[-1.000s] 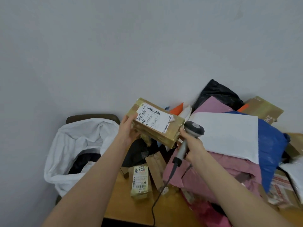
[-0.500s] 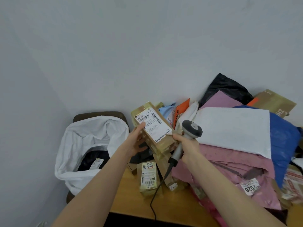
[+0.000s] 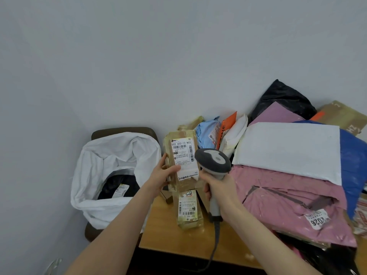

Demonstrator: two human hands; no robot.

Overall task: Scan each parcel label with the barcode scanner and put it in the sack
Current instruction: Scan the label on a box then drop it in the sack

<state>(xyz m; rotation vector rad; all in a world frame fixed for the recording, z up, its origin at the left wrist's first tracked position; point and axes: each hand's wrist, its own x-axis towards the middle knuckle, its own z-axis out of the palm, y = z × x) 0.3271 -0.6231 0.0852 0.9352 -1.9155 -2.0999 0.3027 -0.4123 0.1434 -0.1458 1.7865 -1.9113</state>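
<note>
Both hands were occupied. The left hand [image 3: 161, 175] gripped a brown parcel [image 3: 183, 139] upright above the far left corner of the worktop [image 3: 168, 235], thumb on its white label [image 3: 181, 153], which faced the camera. The right hand [image 3: 220, 189] was wrapped round the handle of the barcode scanner [image 3: 213, 161], whose head sat just right of the label. Its cable [image 3: 216, 241] trailed off the near edge. The white sack [image 3: 111, 155] stood open beyond the left edge, a dark parcel [image 3: 119, 187] inside. A smaller box [image 3: 188, 211] lay under the held parcel.

Upright labelled brown parcel [image 3: 181, 155] beside grey barcode scanner [image 3: 213, 160]; open white sack [image 3: 119, 151] leftward.
</note>
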